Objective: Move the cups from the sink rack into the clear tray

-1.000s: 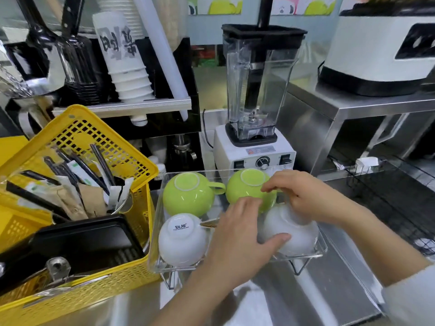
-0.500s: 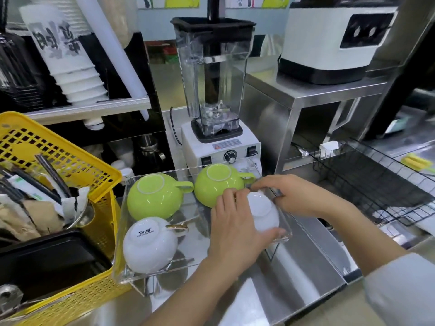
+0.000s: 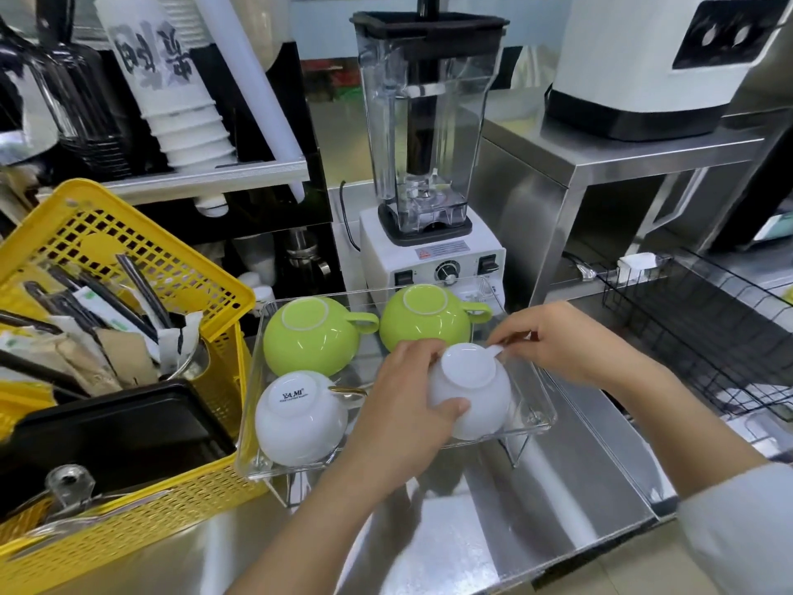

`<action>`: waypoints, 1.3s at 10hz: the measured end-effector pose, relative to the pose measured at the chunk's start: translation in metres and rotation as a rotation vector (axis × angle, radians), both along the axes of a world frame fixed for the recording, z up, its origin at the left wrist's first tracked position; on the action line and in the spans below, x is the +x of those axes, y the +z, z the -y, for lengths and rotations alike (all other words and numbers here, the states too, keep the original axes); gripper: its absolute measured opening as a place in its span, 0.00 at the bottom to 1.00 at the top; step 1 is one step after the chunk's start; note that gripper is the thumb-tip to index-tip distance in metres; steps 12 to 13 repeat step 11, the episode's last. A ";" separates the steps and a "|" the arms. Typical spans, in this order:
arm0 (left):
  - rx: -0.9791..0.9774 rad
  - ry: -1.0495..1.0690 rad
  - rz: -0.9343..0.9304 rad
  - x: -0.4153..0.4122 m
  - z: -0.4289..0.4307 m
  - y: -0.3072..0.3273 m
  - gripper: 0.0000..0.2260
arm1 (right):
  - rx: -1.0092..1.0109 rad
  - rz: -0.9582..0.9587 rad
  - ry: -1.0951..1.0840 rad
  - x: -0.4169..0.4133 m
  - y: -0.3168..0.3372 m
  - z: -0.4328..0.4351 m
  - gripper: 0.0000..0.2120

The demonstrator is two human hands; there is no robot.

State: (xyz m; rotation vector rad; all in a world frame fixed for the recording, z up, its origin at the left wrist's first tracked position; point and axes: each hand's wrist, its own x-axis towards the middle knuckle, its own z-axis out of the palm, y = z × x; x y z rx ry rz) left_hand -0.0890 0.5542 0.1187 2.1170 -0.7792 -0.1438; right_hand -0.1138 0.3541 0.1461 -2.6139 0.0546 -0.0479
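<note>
A stainless steel surface (image 3: 536, 508) is seen nearest the camera, with both forearms reaching over it. The left hand (image 3: 407, 414) is cupped around the near side of an inverted white cup (image 3: 476, 388), thumb pressed on its wall. The right hand (image 3: 570, 341) is closed in a pinch on that cup's handle at the upper right. The cup is located in the near right corner of the clear tray (image 3: 545, 405), which is raised on clear legs above the surface; whether the cup is resting on the tray floor cannot be told.

A second white cup (image 3: 300, 418), inverted and printed with lettering on its base, is recorded in the near left corner. Behind it, two green cups are set upside down with handles pointing right: the left green cup (image 3: 313, 337) and the right green cup (image 3: 425, 315), the latter just beyond the left hand's fingertips.

A yellow basket (image 3: 128, 234) holding utensils and a black tray is noted to the left, touching or just beside the clear tray. A black wire rack (image 3: 708, 328) is seen to the right. A blender (image 3: 429, 165) stands behind the tray.
</note>
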 end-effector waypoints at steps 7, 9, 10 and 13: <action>0.050 -0.095 -0.203 0.011 0.009 -0.008 0.39 | 0.202 -0.078 -0.060 -0.028 0.004 0.008 0.08; 0.012 -0.077 -0.212 0.011 0.007 -0.008 0.40 | 0.215 -0.057 -0.060 -0.030 0.002 0.009 0.07; 0.009 -0.090 -0.222 0.012 0.005 -0.010 0.39 | 0.233 -0.055 -0.050 -0.029 0.000 0.009 0.07; 0.047 -0.078 -0.142 0.007 0.001 -0.004 0.38 | 0.187 -0.077 -0.049 -0.031 0.004 0.007 0.09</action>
